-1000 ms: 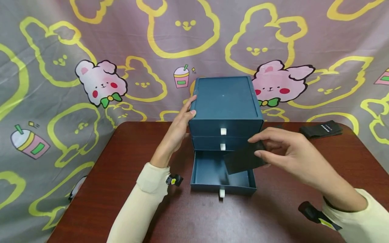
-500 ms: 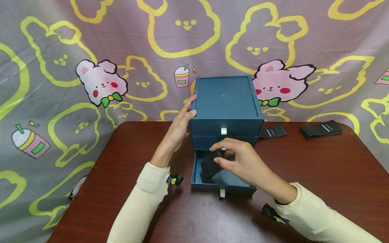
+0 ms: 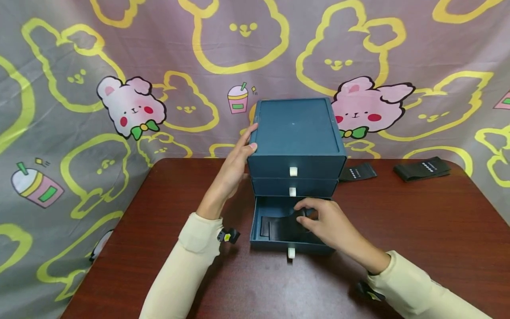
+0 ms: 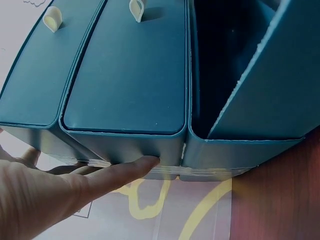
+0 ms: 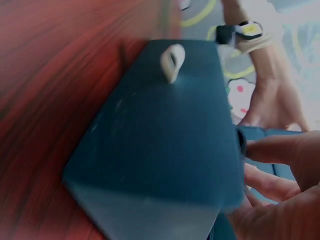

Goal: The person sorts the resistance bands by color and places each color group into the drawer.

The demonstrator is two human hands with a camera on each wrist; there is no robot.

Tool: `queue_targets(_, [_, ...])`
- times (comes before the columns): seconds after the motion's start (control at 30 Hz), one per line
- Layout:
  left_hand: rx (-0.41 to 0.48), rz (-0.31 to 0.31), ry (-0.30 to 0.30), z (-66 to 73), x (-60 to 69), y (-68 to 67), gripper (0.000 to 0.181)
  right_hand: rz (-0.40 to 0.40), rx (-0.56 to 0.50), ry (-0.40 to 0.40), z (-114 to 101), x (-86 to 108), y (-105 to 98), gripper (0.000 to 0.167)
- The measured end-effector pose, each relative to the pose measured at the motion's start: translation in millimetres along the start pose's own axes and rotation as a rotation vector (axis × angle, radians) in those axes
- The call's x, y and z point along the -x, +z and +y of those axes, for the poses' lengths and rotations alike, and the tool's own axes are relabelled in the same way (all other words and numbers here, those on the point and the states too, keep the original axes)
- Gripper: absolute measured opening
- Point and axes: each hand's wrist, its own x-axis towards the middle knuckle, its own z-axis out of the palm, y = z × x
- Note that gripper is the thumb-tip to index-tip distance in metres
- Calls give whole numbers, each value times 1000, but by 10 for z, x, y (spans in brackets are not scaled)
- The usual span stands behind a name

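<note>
A blue box [image 3: 295,128] with three drawers stands on the table, its bottom drawer [image 3: 272,247] pulled out. My left hand [image 3: 233,170] rests on the box's left side; in the left wrist view its fingers [image 4: 125,172] lie fairly straight against the wall. Inside the open drawer lies a flat, dark black piece [image 3: 283,228], folded or layered. My right hand [image 3: 328,221] pinches its right end between thumb and fingers. From the right wrist, the drawer front [image 5: 160,120] hides most of that piece.
Two black folded pieces with white print lie on the table: one [image 3: 360,172] beside the box's right side, the other [image 3: 422,169] farther right. White pull loops [image 3: 293,171] stick out of the drawer fronts. A patterned curtain [image 3: 159,44] hangs behind the brown table [image 3: 179,195].
My right hand has moved left and down into the open drawer with the black piece, which now lies flatter on the drawer floor. The left hand stays on the box.
</note>
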Motion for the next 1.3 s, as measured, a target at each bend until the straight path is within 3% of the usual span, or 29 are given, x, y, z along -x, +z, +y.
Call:
queue_targets(0.2, [1,3,1,-6,-5,-4,56,-52,96,-5,114,35,-30,21])
queue_targets(0.3, [5,3,0,-5,-5,-4,56,-40,144,-30,118,61,-53,22])
queue_targets(0.63, [-8,0,16,2,-1,9,58,119,205,-75,153,130,-375,16])
queue_targets(0.8, [-13,4,15,7,-7,9,59,212,186,-51,257,133,-601,17])
queue_targets(1.07, [-18,8,16,13,-1,18,58,378,232,-86,481,78,-872,20])
queue_targets(1.17, [-17,7,17,12,-3,18,58,372,218,-69,592,2,-942,22])
queue_targets(1.3, [-10,5,11,2,-3,12,58,286,155,-11,808,-135,-1000,26])
